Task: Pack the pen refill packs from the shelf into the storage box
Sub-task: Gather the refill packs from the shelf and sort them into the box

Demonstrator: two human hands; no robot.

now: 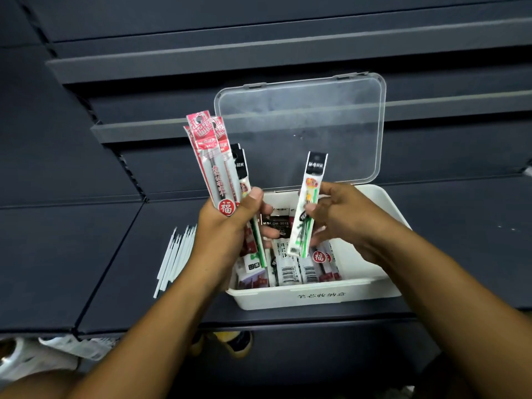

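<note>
A white plastic storage box (316,296) sits on a dark grey shelf (86,254). Its clear plastic lid (302,125) is flipped up and stands at the back of the box.

The left hand (227,226) is closed tight around a bunch of long red and white pen refill packs (210,165). The thumb lies across the front of them. The bunch points up and leans a little to the left, above the left side of the box. Behind the red packs are some packs with black tops, and one has green on it.

The right hand (345,220) pinches one thin white and green refill pack with a black top (309,203) between its thumb and fingers. The other fingers are loosely curled. This pack stands almost straight up, over the middle of the box, and it does not touch the bunch.

More flat refill packs (290,269) already lie inside the box, side by side, some red and some white with bar codes.

On the shelf just left of the box lies a little row of thin white loose sticks (175,254).

Down below the shelf you can see yellow and black shoes (230,342) and a white plastic bag (72,347) on the floor.
</note>
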